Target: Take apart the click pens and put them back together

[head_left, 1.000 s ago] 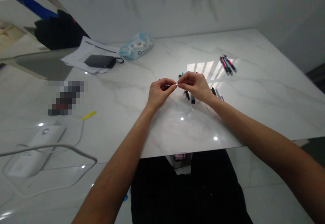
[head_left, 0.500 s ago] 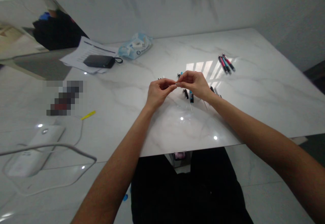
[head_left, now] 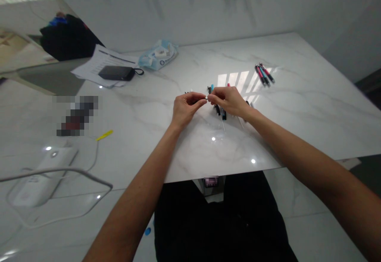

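Observation:
My left hand (head_left: 188,105) is closed in a pinch around a small dark pen part with a silvery end (head_left: 206,98), mostly hidden by the fingers. Facing it, my right hand (head_left: 228,100) pinches at that silvery end, fingertips almost meeting the left ones. Beneath and around the right hand lie loose pen pieces: black sections (head_left: 218,109), a blue barrel (head_left: 212,88), a red-ended piece (head_left: 228,85) and thin pale refills (head_left: 223,124). More small dark pieces (head_left: 187,93) show behind the left hand, partly covered.
Several pens (head_left: 264,74) lie together at the right rear. A wipes packet (head_left: 159,54), papers (head_left: 102,56) and a black pouch-like case (head_left: 116,72) are at the back left. A white device (head_left: 44,178), a cable (head_left: 80,170) and a yellow tag (head_left: 104,135) sit left.
My right hand has shifted slightly down and right, opening a small gap between the fingertips where the silvery end now shows. The left hand stays nearly in place.

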`<move>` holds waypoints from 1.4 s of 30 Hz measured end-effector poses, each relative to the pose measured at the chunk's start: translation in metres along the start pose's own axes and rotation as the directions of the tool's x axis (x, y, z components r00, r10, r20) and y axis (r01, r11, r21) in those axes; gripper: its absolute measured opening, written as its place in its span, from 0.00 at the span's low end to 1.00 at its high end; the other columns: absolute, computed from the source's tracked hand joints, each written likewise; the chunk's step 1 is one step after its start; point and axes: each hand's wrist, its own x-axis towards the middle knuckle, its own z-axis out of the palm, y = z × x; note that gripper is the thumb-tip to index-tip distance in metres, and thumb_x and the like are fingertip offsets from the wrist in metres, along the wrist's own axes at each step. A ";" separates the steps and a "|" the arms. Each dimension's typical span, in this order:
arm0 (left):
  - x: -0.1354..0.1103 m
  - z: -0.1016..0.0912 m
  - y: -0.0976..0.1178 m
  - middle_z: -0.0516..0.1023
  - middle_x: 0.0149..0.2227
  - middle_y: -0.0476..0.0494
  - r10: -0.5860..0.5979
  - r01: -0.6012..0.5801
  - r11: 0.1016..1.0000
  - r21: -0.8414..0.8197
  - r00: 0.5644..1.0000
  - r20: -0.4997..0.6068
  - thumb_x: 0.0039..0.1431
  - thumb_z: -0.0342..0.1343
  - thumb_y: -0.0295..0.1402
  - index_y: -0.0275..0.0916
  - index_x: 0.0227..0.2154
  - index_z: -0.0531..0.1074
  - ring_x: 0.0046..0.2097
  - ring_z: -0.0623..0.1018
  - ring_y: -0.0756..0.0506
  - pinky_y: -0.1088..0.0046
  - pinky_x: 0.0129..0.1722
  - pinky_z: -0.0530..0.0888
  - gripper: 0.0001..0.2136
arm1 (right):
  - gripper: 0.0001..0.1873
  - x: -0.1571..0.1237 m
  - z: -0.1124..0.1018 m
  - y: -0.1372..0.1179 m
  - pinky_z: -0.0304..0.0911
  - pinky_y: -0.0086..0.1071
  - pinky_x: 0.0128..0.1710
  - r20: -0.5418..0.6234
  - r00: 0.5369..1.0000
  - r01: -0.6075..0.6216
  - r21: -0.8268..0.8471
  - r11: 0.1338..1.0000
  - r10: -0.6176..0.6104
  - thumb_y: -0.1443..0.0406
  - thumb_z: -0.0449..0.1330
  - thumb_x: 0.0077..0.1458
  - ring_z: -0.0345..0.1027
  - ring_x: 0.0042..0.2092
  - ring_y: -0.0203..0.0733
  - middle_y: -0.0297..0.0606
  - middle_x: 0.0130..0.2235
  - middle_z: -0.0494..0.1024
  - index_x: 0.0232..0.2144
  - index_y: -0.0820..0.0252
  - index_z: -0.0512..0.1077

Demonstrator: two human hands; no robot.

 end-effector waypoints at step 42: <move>0.017 -0.023 -0.016 0.86 0.38 0.45 0.016 0.017 0.994 0.108 0.954 -0.300 0.54 0.70 0.37 0.40 0.37 0.82 0.38 0.83 0.46 0.72 0.40 0.78 0.10 | 0.11 0.007 0.043 -0.013 0.64 0.43 0.53 0.283 0.945 0.307 -0.609 0.732 -0.162 0.67 0.64 0.70 0.72 0.49 0.52 0.45 0.48 0.87 0.50 0.59 0.85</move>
